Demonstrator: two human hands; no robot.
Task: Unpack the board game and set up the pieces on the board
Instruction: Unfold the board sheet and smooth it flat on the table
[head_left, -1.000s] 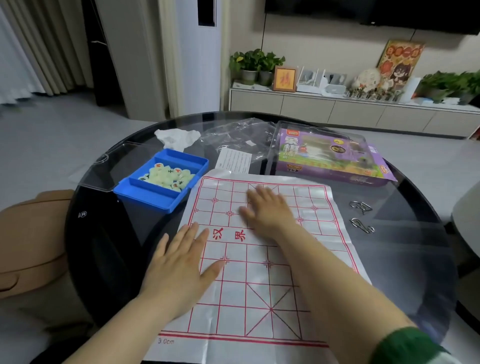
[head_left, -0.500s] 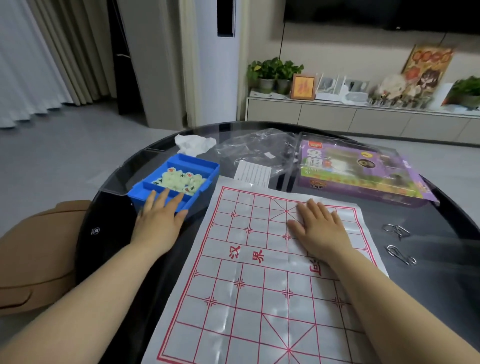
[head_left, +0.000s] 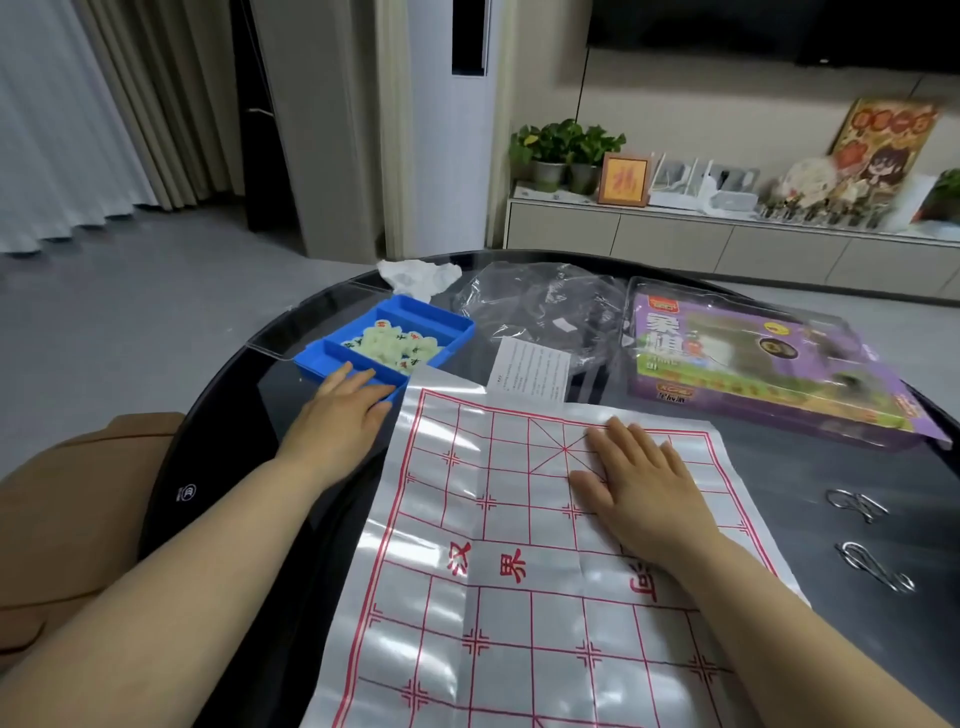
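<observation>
Left hand (head_left: 343, 410) touches blue tray (head_left: 436, 315); right hand (head_left: 639, 478) flat on board (head_left: 493, 623).

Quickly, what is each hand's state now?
Left hand: open, touching the blue plastic tray.
Right hand: open, flat on the white, red-lined board sheet.

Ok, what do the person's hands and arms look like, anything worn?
The left hand and right hand are bare: no gloves or rings show. Both forearms are uncovered to the frame edge, with no sleeve, watch or band in view.
</observation>
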